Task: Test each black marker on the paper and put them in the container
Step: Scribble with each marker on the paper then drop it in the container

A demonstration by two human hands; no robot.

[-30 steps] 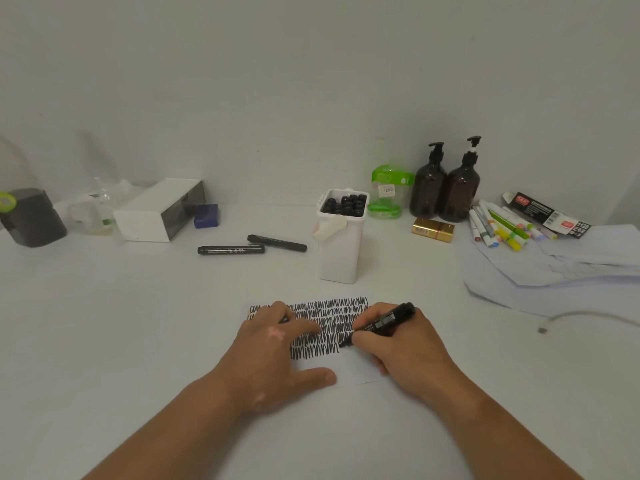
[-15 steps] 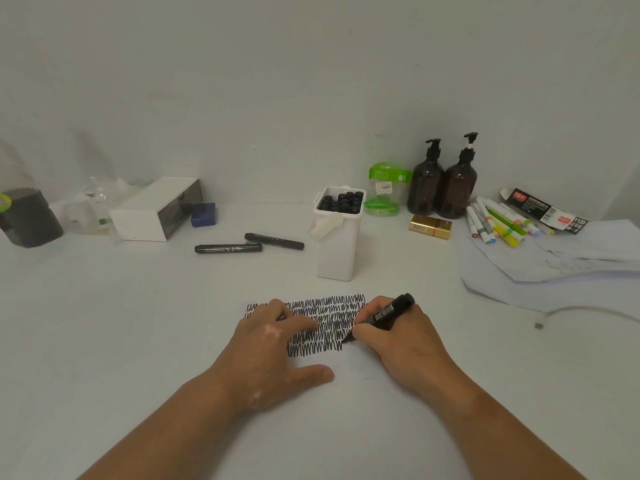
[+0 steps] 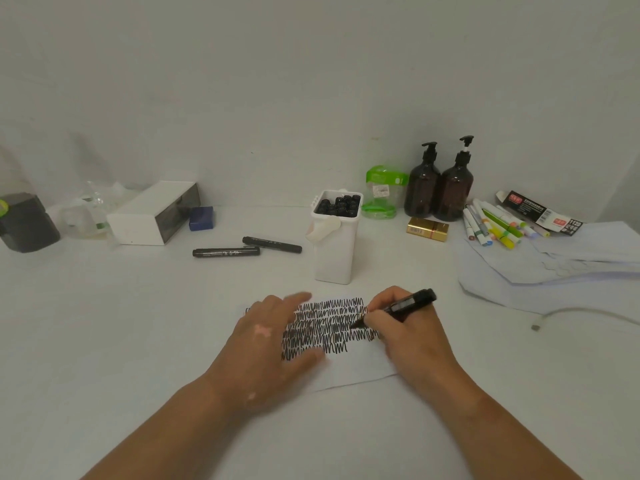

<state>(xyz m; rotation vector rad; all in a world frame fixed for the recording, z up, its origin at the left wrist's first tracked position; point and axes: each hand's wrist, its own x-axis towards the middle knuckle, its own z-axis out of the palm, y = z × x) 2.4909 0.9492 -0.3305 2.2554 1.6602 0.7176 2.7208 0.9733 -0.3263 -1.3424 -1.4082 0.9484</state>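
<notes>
- Head view: the right hand (image 3: 412, 337) pinches a black marker (image 3: 410, 302) between thumb and curled fingers, its tip touching the paper (image 3: 356, 372) at the right end of the scribbles and its back end tilted up to the far right.
- The left hand (image 3: 263, 355) lies flat on the left part of the paper with its fingers straight and holds nothing. It is blurred.
- The paper lies on the white table (image 3: 104, 341), near the person, and rows of black zigzag scribbles (image 3: 329, 327) cover its far half.
- Just beyond the paper stands the white container (image 3: 334, 258), upright, with capped black markers (image 3: 337, 204) standing inside.
- Left of the container, two black markers (image 3: 227, 252) lie capped on the table, end to end and almost touching.
- Farther left, by the wall, sit a white box (image 3: 154, 213) and a small blue block (image 3: 201, 218).
- Right of the container are a green-lidded jar (image 3: 382, 192), two amber pump bottles (image 3: 438, 192), a gold box (image 3: 427, 229), a heap of coloured markers (image 3: 495, 226) and loose sheets (image 3: 554, 271).
</notes>
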